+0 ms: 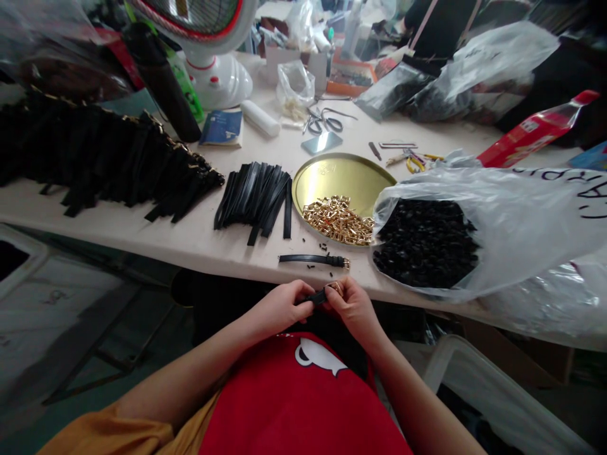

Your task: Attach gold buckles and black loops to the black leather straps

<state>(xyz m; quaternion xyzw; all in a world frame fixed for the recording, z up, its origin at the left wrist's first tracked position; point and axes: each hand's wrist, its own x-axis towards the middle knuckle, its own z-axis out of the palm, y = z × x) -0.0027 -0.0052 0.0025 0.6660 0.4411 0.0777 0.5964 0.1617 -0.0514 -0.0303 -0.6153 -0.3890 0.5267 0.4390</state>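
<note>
Just off the table's front edge, my left hand [290, 306] is closed on a short black strap [317, 297]. My right hand [351, 309] pinches a gold buckle [336, 288] at the strap's other end. Behind them on the table lies another black strap with a gold buckle [310, 260], with small black bits scattered about it. Farther back, a round gold tray [341, 174] bears a heap of gold buckles [336, 218]. Left of the tray is a pile of loose black straps [253, 199].
A plastic bag of small black pieces [424, 243] lies open at the right, near a red-labelled bottle [535, 129]. Buckled straps [104, 151] are heaped at the left. Scissors [322, 120], pliers [415, 163], a blue booklet [222, 128] and a fan [215, 76] stand or lie farther back.
</note>
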